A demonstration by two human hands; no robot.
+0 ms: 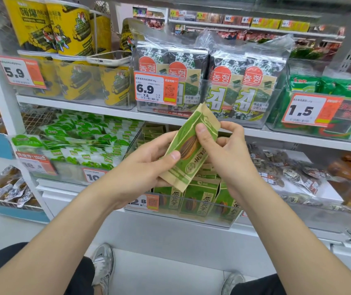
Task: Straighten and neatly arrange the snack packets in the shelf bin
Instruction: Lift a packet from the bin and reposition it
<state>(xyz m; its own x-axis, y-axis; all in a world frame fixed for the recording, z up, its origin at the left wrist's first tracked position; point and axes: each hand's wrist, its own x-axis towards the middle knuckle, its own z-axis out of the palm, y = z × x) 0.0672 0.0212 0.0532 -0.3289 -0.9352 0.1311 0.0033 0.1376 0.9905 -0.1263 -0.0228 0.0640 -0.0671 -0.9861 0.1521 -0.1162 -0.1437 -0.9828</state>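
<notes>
- White shop shelves (106, 107) fill the view, several tiers deep, stocked with clear bins of snacks.
- Seaweed packs (227, 88) stand upright in a row on the upper shelf, in the middle.
- Yellow tubs (49, 28) are stacked two high to their left.
- On the lower shelf, straight ahead, sits a clear bin (191, 218) with green-and-tan packets (193, 199) standing upright at its front.
- Both hands are raised in front of this bin, gripping one held packet (188, 150) between them.
- Left hand (147, 160): thumb pressed on the packet's lower face, fingers curled behind it.
- Right hand (227, 154): thumb pinching the upper face, fingers bent behind.
- That packet is out of the bin, tilted with its top toward the upper right, above the standing ones.
- A phone (108, 57) lies flat on the rim of the tubs' bin.
- A 6.9 price tag (155, 88) hangs on the seaweed bin's front.
</notes>
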